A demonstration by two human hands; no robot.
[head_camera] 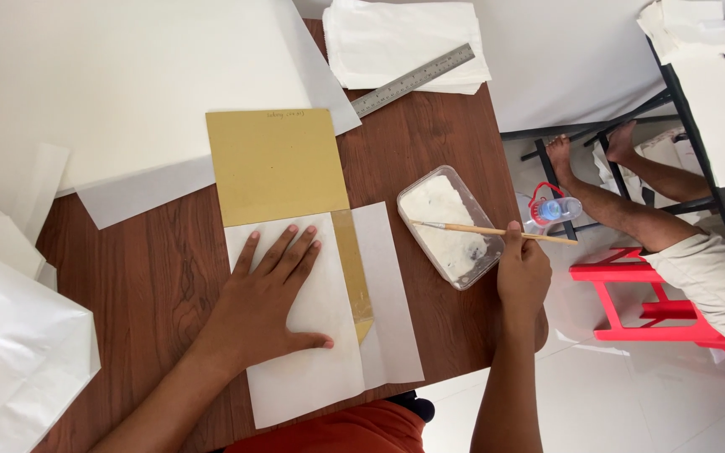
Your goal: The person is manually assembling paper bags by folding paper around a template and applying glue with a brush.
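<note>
**Hands at a paper-covered wooden table**

Nearest the lens, the left hand [272, 294] lies flat, fingers spread, pressing a folded white paper sheet [312, 352] at the table's near edge. The brown wood-grain table [153, 277] carries large matte white sheets [127, 75] across its far side, above a pale tiled floor [631, 403]. A smooth mustard-yellow card [274, 164] lies partly under the folded paper, its edge showing in the fold. A red stool [656, 310] stands to the right. A clear rectangular tub of white paste [451, 225] sits beside the paper. A steel ruler [413, 80] lies diagonally. The right hand [522, 273] pinches a thin wooden brush [488, 230], bristles resting in the paste.
</note>
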